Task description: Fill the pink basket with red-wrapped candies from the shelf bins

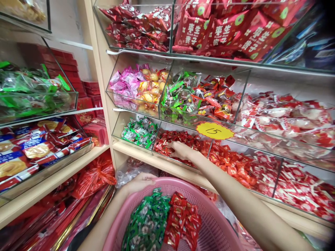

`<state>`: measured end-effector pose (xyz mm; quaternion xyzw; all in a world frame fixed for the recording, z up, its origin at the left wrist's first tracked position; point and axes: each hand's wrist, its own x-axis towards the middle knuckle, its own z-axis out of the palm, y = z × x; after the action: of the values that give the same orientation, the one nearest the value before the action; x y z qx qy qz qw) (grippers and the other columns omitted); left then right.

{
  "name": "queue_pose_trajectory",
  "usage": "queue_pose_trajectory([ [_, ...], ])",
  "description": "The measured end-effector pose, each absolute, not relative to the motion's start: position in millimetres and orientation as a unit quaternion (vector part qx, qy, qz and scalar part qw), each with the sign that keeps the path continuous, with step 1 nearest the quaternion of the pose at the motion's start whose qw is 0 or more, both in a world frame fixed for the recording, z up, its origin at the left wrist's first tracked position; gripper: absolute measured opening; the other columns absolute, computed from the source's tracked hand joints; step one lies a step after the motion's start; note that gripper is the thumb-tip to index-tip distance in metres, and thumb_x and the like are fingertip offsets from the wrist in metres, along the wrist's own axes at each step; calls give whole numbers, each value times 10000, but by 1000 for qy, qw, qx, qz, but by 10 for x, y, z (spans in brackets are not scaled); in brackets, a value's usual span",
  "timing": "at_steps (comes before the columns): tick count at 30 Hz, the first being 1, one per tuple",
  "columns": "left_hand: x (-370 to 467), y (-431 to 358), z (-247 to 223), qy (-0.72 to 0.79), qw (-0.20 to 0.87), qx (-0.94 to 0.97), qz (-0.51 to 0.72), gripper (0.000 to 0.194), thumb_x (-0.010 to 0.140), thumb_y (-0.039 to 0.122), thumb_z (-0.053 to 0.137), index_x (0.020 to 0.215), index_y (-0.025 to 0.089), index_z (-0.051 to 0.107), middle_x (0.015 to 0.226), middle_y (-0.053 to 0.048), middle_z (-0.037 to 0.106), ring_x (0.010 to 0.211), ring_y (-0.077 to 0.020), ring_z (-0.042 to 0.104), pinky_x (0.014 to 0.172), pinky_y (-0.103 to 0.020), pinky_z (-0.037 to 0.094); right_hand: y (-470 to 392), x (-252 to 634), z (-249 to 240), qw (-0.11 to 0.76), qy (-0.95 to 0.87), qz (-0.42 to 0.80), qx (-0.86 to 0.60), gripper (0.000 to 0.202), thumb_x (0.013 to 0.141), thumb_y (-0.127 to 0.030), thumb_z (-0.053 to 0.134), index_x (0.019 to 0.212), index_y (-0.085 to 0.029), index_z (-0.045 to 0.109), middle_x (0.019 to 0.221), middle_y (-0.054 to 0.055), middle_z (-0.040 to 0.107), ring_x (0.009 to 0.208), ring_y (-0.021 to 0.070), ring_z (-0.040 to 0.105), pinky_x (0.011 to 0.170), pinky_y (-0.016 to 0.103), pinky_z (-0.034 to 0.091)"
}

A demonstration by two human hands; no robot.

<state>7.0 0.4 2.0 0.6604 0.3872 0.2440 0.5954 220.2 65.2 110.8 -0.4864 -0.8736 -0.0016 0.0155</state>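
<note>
My right hand (180,150) reaches into a clear bin of dark red wrapped candies (191,139) on the low shelf, its fingers bent down among the wrappers; whether it grips any is hidden. Below, my left hand (141,182) holds the far left rim of a pink plastic basket (217,212). Inside the basket, green wrapped candies (148,219) lie on the left and red wrapped candies (183,219) beside them on the right. A bin of green and silver candies (141,131) stands left of the dark red ones.
Bins of orange-red candies (230,160) and red-white candies (303,184) continue to the right. A yellow price tag (215,131) hangs above my right hand. A wooden shelf post (101,69) and packaged biscuits (39,146) stand left.
</note>
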Motion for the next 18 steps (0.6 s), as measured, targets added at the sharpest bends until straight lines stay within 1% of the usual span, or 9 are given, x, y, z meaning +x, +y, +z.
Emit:
queue_pose_trajectory([
  [3, 67, 13, 1, 388, 611, 648, 238, 442, 642, 375, 605, 989, 102, 615, 947, -89, 640, 824, -209, 566, 714, -280, 415, 605, 2149, 1145, -12, -859, -21, -512, 225, 674, -262, 615, 882, -177, 600, 900, 81, 619, 809, 174, 560, 623, 219, 357],
  [7, 57, 28, -48, 391, 608, 645, 246, 447, 649, 364, 605, 1009, 99, 601, 961, -91, 636, 837, -209, 565, 717, -277, 416, 590, 2142, 1173, -22, -853, -21, -522, 184, 669, -236, 599, 842, -174, 602, 845, 76, 622, 754, 171, 562, 588, 222, 345],
  [9, 51, 36, -65, 387, 606, 651, 245, 435, 657, 360, 599, 1005, 100, 603, 959, -88, 637, 840, -205, 563, 720, -273, 415, 613, 2181, 1188, -5, -849, -9, -528, 191, 652, -234, 600, 833, -173, 600, 827, 66, 616, 723, 158, 553, 580, 219, 340],
  [11, 47, 44, -75, 379, 611, 651, 244, 428, 660, 362, 596, 1001, 103, 605, 960, -86, 637, 832, -201, 566, 717, -270, 416, 650, 2230, 1200, 41, -846, 14, -531, 208, 643, -258, 602, 831, -170, 595, 805, 46, 606, 699, 139, 531, 582, 214, 336],
  [13, 48, 52, -83, 375, 619, 646, 244, 433, 657, 368, 599, 1002, 106, 604, 959, -85, 638, 819, -199, 569, 706, -268, 418, 687, 2258, 1193, 112, -844, 65, -521, 219, 651, -297, 592, 819, -156, 588, 750, 19, 589, 658, 117, 499, 575, 211, 334],
  [15, 53, 58, -92, 375, 623, 642, 242, 435, 651, 372, 604, 997, 109, 607, 951, -82, 640, 807, -198, 572, 699, -267, 418, 713, 2243, 1157, 180, -836, 159, -493, 226, 668, -336, 565, 780, -141, 577, 683, -9, 559, 605, 95, 464, 553, 207, 331],
  [16, 56, 60, -96, 377, 623, 641, 243, 432, 649, 372, 607, 992, 109, 609, 945, -81, 642, 803, -197, 572, 698, -266, 417, 719, 2220, 1130, 204, -828, 216, -476, 231, 668, -349, 558, 757, -136, 569, 655, -21, 540, 579, 85, 446, 538, 204, 328],
  [18, 60, 57, -97, 380, 622, 639, 246, 432, 645, 369, 611, 990, 109, 611, 939, -80, 644, 798, -195, 572, 694, -263, 416, 718, 2160, 1068, 225, -803, 319, -450, 235, 653, -363, 560, 716, -137, 546, 608, -44, 499, 531, 68, 410, 504, 197, 318],
])
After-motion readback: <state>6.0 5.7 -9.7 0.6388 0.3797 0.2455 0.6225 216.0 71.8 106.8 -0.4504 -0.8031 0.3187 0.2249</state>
